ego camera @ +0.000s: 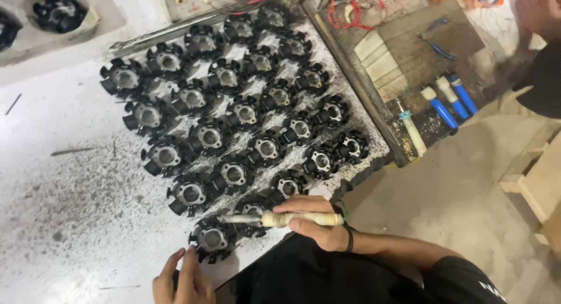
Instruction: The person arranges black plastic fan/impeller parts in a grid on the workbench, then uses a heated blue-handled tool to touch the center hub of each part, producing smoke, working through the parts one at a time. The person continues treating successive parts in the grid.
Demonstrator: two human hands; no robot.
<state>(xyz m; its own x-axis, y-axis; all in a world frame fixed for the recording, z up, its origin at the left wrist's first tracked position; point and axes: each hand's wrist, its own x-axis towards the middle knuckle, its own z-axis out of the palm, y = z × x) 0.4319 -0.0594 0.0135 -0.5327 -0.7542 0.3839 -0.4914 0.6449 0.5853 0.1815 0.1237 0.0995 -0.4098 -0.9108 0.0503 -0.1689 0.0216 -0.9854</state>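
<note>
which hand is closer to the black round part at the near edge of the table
Left. The left hand touches the near rim of the black round part. The right hand is off to its right, holding a pale-handled tool whose tip reaches toward the part.

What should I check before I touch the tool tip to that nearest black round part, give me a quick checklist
1. Tool gripped in right hand: ok.
2. Tool tip over the nearest part: ok; whether it touches, cannot tell.
3. Left hand steadying that part at its edge: ok.
4. Fingers away from the tip: ok.
5. Neighbouring parts standing in tidy rows: ok.
6. White table clean: not ok, dark debris scattered.
</note>
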